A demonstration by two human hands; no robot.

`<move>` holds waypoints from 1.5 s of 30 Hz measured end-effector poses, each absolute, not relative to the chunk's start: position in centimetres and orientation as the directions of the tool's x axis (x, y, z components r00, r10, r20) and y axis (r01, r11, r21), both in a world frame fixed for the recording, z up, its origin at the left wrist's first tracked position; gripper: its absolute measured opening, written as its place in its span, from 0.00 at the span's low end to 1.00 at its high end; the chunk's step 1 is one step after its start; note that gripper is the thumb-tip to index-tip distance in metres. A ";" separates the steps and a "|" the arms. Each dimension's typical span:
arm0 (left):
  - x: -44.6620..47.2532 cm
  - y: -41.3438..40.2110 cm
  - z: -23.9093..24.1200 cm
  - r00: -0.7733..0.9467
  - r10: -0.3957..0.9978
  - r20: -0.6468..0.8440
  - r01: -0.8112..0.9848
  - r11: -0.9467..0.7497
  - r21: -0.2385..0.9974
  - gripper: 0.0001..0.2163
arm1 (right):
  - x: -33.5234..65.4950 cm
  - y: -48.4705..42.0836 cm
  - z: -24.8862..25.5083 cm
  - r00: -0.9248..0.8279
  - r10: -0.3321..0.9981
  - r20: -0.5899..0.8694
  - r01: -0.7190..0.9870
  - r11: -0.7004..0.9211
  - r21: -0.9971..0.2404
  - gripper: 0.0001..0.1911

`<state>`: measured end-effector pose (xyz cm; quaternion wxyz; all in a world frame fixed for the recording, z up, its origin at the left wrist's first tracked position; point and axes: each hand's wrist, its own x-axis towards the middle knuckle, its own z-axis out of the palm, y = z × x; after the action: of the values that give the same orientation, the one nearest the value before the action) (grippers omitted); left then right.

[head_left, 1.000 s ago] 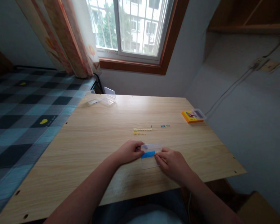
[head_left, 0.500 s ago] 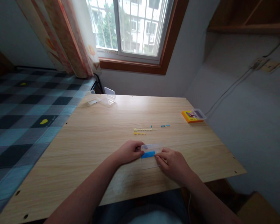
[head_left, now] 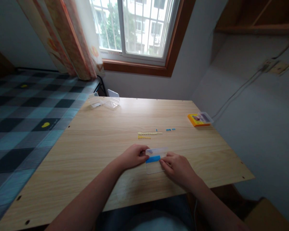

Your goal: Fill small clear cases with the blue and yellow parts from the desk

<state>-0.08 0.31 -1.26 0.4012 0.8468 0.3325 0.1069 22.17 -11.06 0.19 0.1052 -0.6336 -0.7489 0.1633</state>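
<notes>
Just beyond the fingers (head_left: 164, 164) lie short rows of tiny yellow beads (head_left: 149, 134) and tiny blue beads (head_left: 170, 129), low obstacles on the light wooden tabletop (head_left: 91, 150). Farther right of them sits a flat orange box (head_left: 199, 119); far left, open clear plastic boxes (head_left: 106, 100). Bare wood stretches to the left and right of the fingers.

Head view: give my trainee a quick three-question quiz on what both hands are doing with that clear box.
1. True or false: both hands touch the small clear plastic box with a blue strip.
2. Which hand grips the box's left end?
3. The rows of tiny yellow beads lie: A) inside the box, B) on the wooden table beyond it.

Key: 1 true. 2 the left hand; the right hand holds the other end. 3 B.
</notes>
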 end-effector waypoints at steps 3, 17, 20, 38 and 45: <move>-0.1 0.3 -1.3 0.757 0.648 -0.080 0.471 -0.458 0.754 0.07 | 22.2 -11.0 0.2 -0.165 0.985 -0.054 0.915 0.132 -0.380 0.19; 0.0 0.3 -1.2 0.760 0.645 -0.073 0.469 -0.468 0.749 0.05 | 22.5 -11.7 0.4 -0.212 0.977 0.003 0.802 0.176 -0.571 0.18; 0.0 0.3 -1.1 0.759 0.646 -0.076 0.470 -0.463 0.751 0.05 | 23.4 -11.3 2.0 -0.228 0.966 0.119 0.752 0.252 -0.609 0.18; -0.2 0.3 -1.2 0.755 0.652 -0.071 0.470 -0.462 0.752 0.04 | 23.2 5.5 1.6 0.014 0.996 -0.089 0.997 -0.021 -0.072 0.15; -0.1 0.3 -1.3 0.751 0.657 -0.065 0.473 -0.468 0.746 0.04 | 23.1 6.3 1.2 0.011 0.989 -0.146 0.999 -0.015 -0.029 0.17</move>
<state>-0.12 0.30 -1.33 0.3941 0.8487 0.3329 0.1164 23.12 6.35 1.20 -0.0412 -0.7098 -0.7004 0.0622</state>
